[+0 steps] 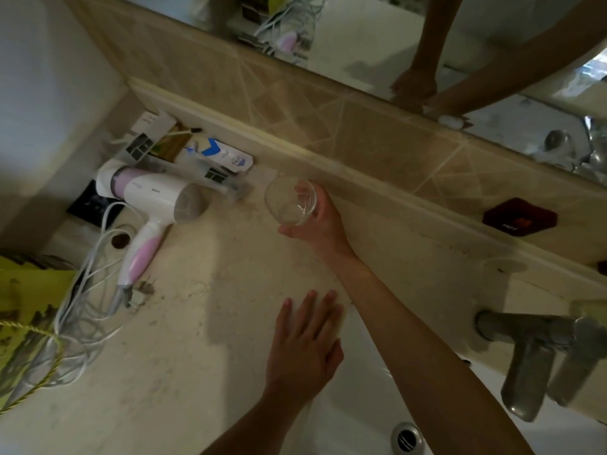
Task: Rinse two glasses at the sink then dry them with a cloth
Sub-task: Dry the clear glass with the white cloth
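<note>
A clear drinking glass [290,201] is near the tiled back ledge, above the marble counter [184,339]. My right hand [317,221] is wrapped around it from the right side. My left hand [303,343] lies flat with fingers spread at the left rim of the white sink [361,405], holding nothing. A second glass and a cloth do not show in this view.
A white and pink hair dryer [154,205] with its tangled cord [82,307] lies at the left, behind it small packets [223,156]. The metal tap [532,356] stands at the right, the drain [407,438] below. A dark red HOT sign [519,216] sits on the ledge. Yellow-green fabric [29,297] is at the far left.
</note>
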A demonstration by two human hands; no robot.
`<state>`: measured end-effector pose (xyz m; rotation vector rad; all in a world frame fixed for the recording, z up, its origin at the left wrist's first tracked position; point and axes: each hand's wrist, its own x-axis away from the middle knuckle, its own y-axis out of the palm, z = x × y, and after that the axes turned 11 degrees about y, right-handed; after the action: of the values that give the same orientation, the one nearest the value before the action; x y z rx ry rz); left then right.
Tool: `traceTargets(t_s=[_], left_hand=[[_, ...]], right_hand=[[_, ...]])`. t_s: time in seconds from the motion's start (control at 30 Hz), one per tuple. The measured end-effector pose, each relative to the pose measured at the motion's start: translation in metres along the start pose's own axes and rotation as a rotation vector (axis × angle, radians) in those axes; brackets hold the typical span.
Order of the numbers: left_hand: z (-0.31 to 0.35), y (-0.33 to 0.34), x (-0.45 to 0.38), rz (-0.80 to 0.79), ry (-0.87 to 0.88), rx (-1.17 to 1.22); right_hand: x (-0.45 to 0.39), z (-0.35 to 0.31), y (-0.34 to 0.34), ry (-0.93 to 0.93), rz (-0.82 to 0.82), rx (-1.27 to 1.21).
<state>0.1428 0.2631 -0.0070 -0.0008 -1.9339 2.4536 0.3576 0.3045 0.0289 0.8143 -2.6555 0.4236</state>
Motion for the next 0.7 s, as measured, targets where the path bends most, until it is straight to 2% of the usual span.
traceTargets(t_s=[0.27,0.43,0.7], left_hand=[[0.001,-0.004,-0.001,-0.006,-0.006,-0.011],[0.002,-0.003,-0.002,0.044,-0.013,-0.013],[0.0,-0.001,-0.002,0.052,-0.006,-0.023]], right_hand=[[0.007,0.0,-0.007,-0.014,0.072,0.087],[0.012,0.005,-0.018,-0.026,0.142,0.131],[0.014,0.009,-0.018,-0.007,0.202,0.129]])
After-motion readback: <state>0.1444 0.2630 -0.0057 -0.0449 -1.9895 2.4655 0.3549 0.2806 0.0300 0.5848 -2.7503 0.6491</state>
